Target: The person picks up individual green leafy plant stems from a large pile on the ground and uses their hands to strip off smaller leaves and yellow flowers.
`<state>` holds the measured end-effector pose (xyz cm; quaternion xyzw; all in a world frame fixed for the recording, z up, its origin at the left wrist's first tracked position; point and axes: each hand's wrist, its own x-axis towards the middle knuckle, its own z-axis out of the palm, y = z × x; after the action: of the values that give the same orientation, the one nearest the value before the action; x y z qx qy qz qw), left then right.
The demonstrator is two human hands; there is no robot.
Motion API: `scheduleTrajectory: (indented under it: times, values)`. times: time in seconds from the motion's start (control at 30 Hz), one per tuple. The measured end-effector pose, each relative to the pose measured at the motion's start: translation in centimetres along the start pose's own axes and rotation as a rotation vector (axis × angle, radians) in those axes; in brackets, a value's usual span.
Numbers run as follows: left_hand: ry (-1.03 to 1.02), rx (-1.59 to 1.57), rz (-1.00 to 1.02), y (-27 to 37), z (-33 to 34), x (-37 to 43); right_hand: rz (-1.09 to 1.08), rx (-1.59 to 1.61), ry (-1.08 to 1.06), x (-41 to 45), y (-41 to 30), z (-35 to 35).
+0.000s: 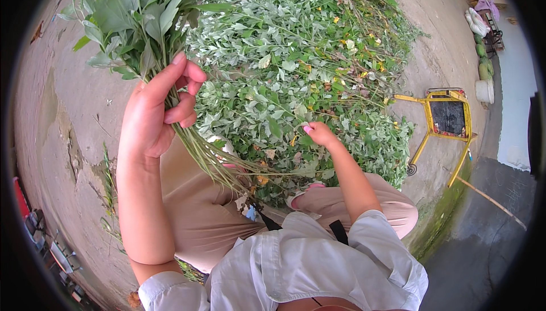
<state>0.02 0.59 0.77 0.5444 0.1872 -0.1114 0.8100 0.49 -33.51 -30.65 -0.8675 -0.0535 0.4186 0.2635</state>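
My left hand [160, 102], raised at the left, is closed around a bunch of leafy green stems [136, 16]. The broad leaves stand above the fist, and the long bare stems [209, 157] slant down to the right below it. At the centre right, my right hand [318, 133] pinches a leafy sprig [281, 108] between thumb and fingers, over the pile. The large pile of cut leafy plants [273, 50] covers the ground before me, with some yellow and brown leaves in it.
A yellow metal-framed stool [470, 121] lies tipped over to the right of the pile, with a thin stick [492, 202] near it. Along the right wall are a white bucket [484, 91], green gourds or melons [483, 61] and a white bag [477, 22]. Cracked concrete ground [85, 97] lies at the left.
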Motion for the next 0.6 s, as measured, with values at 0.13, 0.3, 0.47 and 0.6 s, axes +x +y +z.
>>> scheduleTrajectory:
  times: [0.13, 0.3, 0.47, 0.6]
  values:
    - [0.011, -0.008, -0.006, -0.1, -0.9, -0.6, -0.099, 0.415, 0.258, 0.7, 0.4, 1.4]
    - [0.051, -0.003, -0.015, 0.0, -1.2, -0.5, -0.079, -0.107, 0.22, 1.4, -1.7, 2.2]
    - [0.046, -0.022, -0.032, -0.1, -1.8, -0.4, 0.025, -0.063, 0.278, 2.4, -8.1, 1.5]
    - [0.031, -0.024, -0.024, 0.1, -1.8, -0.2, 0.046, 0.029, 0.029, 5.9, -6.6, 3.0]
